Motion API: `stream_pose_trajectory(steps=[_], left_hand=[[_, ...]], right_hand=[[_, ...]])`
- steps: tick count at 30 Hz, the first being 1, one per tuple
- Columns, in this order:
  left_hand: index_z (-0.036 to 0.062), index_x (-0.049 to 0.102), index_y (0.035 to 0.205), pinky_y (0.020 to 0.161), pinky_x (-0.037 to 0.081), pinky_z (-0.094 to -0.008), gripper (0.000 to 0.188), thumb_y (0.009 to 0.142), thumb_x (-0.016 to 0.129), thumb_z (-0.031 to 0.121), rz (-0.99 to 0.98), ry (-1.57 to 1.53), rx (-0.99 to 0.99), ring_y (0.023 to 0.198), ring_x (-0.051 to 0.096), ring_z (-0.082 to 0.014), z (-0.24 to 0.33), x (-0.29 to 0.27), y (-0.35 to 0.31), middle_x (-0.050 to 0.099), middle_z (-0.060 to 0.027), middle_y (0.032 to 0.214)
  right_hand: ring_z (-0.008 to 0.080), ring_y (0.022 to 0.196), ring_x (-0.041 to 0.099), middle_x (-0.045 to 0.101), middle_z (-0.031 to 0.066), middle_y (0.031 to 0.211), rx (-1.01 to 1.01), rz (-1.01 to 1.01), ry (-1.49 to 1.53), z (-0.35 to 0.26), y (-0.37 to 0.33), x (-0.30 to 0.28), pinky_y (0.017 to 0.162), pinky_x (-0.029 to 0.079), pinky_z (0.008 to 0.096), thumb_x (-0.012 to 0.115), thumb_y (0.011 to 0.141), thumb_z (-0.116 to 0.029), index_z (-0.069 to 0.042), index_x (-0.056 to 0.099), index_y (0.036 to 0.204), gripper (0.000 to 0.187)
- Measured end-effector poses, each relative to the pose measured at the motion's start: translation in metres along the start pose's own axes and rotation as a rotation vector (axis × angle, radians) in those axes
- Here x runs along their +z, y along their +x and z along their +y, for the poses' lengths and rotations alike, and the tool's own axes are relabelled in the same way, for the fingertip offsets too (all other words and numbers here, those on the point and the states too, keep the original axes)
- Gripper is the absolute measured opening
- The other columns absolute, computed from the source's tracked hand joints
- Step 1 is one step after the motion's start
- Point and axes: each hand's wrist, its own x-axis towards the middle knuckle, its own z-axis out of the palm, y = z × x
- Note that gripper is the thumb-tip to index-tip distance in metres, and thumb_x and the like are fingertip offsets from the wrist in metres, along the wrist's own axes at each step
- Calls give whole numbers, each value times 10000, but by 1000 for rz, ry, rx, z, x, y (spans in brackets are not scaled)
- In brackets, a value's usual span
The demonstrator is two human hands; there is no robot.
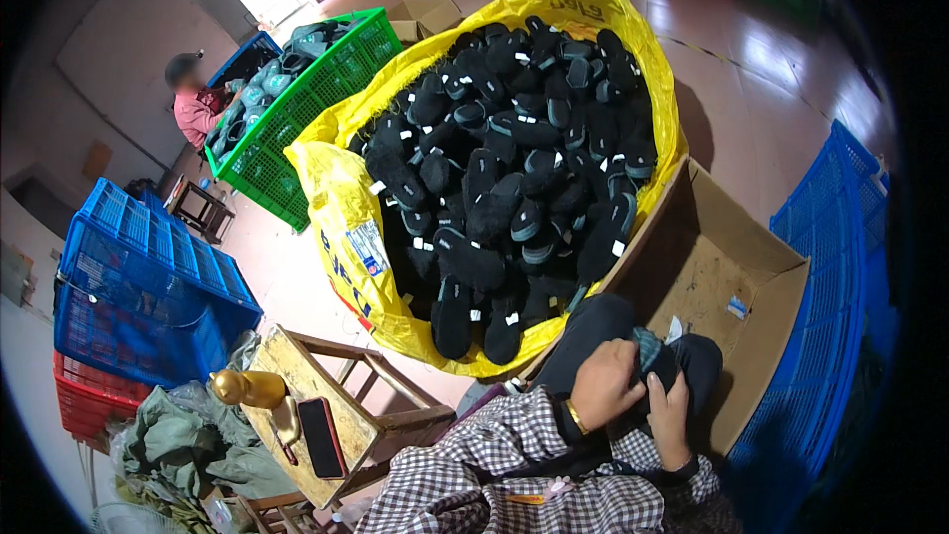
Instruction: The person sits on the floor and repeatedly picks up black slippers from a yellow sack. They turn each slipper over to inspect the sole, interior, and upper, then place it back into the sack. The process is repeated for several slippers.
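Observation:
Over my lap, both hands meet around a dark slipper (647,347), of which a teal-grey part shows; my fingers hide much of it. My left hand (605,388) is closed on its left side, a yellow band at the wrist. From the lower right my right hand (669,417) grips it, fingers bent toward the left hand. Just beyond my knees a large yellow woven sack (336,173) stands wide open, heaped with black fleecy slippers (470,259), several with small white tags.
An open cardboard box (756,218) is at my right, beside blue crates (791,356). At left, a wooden stool (341,415) bears a phone (321,438) and a gold figurine (247,389). Beyond stand blue crates (148,287) and a green crate (297,129) of footwear, near a person (195,114).

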Motion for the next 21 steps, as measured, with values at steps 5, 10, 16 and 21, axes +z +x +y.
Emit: stream_pose_trajectory(steps=[5,10,16,21], left_hand=[[-33,507,992,722,457,-428,425,673,683,186,-100,-48,-45,835,549,-382,-21,13,-6,551,-204,853],[-29,512,949,716,453,-427,372,668,664,162,-72,-120,-99,824,547,-385,-9,6,-11,549,-201,831],[-35,532,983,723,458,-419,397,675,669,175,-114,-123,-120,835,555,-380,-2,-1,-11,564,-204,858],[-49,541,1038,737,463,-412,440,713,695,205,-162,-57,-191,863,560,-364,-8,-15,-7,571,-198,870]], right_hand=[[404,1021,589,585,321,1106,-3,44,-339,15,-11,-7,852,468,411,634,875,-320,165,454,1216,620],[370,919,612,621,280,975,128,-50,-327,-39,-15,-21,803,474,403,648,863,-330,124,533,1113,531],[343,778,599,623,226,874,22,-66,-261,-17,-17,-28,718,478,386,641,859,-289,84,550,1044,426],[347,786,606,606,253,869,12,-319,-341,-29,4,-32,706,477,391,624,855,-235,91,534,1054,392]])
